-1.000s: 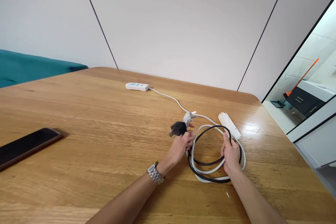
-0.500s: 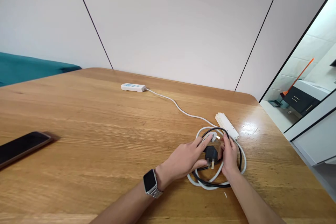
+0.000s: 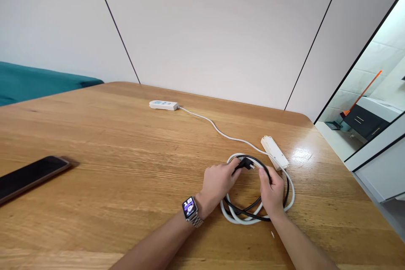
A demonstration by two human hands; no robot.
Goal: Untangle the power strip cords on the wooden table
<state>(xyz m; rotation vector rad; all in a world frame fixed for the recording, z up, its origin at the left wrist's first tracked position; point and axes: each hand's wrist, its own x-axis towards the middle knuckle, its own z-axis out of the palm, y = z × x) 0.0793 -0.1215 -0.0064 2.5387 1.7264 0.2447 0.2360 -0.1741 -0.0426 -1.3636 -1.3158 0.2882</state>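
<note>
The black plug (image 3: 244, 163), in the lower half of the frame right of centre, is grasped by the left hand (image 3: 219, 182); at its right, the right hand (image 3: 272, 189) clasps the looped black cord (image 3: 288, 187). White cord (image 3: 293, 196) coils around both, beside a white strip (image 3: 274, 152) to the right, with a second strip (image 3: 163, 105) farther up and a phone (image 3: 31, 176) at the left edge.

- Bright, fairly even light covers the worktop (image 3: 126, 143), with white glare near its right edge.
- A soft shadow falls beside the phone (image 3: 34, 179).
- The tiled room (image 3: 390, 38) looks brightest at upper right.
- Wide-angle distortion stretches the edges.
- The black plug (image 3: 244, 163) appears reasonably sharp.
</note>
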